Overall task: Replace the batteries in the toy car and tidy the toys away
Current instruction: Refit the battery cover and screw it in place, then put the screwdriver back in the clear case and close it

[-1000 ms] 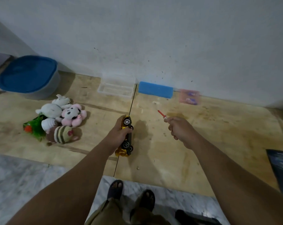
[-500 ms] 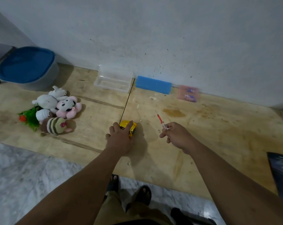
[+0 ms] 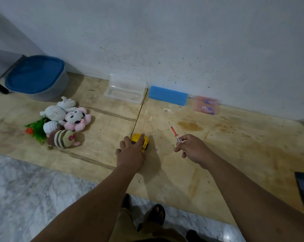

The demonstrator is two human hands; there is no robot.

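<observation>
Left hand: the left hand lies flat on top of the car, fingers spread and mostly straight, pressing down on it.
Right hand: the right hand is curled and pinches a screwdriver by its clear handle. The red part and thin tip point up and away to the left.
Car: the yellow car sits on the wooden board, right by the line where two boards meet. Only its front end shows past the fingers.
Soft toys: a pile of soft toys lies on the board to the left, well apart from the car. There is a white one, a pink one and a striped one, with a green plant toy beside them.
By the wall: a clear box, a blue block and a small pink case sit in a row along the wall.
Far left: a grey tub with a blue lid stands near the wall.
Floor: grey marble floor is in front of the board. The person's feet in sandals stand there.
</observation>
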